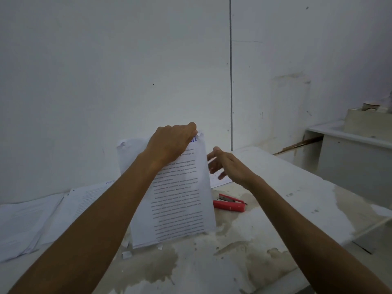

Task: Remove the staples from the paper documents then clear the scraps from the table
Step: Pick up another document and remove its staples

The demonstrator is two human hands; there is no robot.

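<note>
Our left grip [172, 143] pinches the document's [180, 200] torn top corner; our right grip [226, 164] hangs open beside. We peel slowly, bottom edge braced on the surface [275, 209].

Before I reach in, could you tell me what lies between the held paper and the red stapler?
Bare table between paper and stapler, in the head view.

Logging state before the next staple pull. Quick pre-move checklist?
1. Left hand grips the held document at its top corner: ok.
2. Right hand free: ok, open, holding nothing.
3. Red stapler reachable: ok, on the table beside the document.
4. Staple still in the torn corner: cannot tell.
5. Scraps cleared: not ok.
6. Other papers stacked left: ok.
</note>
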